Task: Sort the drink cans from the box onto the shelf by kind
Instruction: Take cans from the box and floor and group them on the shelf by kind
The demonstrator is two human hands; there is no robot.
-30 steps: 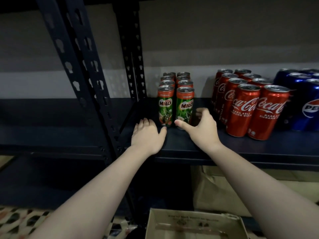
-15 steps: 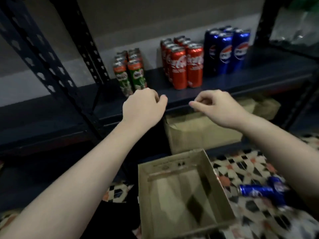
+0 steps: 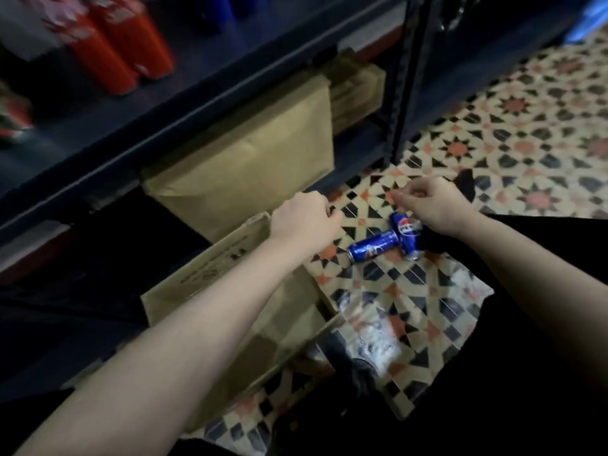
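Two blue Pepsi cans lie on the patterned floor: one on its side (image 3: 375, 247), the other (image 3: 406, 232) crossing its end. My right hand (image 3: 432, 205) hovers just above the second can with curled fingers, holding nothing. My left hand (image 3: 306, 220) is curled above the far corner of the open cardboard box (image 3: 204, 274) and holds nothing. My left forearm hides part of the box's inside. Red cola cans (image 3: 121, 51) stand blurred on the dark shelf (image 3: 197, 103) at the top left, with green Milo cans (image 3: 13, 120) at the left edge.
A brown paper-wrapped package (image 3: 256, 153) sits under the shelf behind the box. A black shelf post (image 3: 401, 93) rises to the right of it. Crumpled clear plastic (image 3: 371, 327) lies on the tiles beside the box. My dark-clothed leg (image 3: 526, 324) fills the lower right.
Both hands left the Milo cans on the shelf and came down. The view swung down and right to the floor, and my right hand now hangs over the Pepsi cans.
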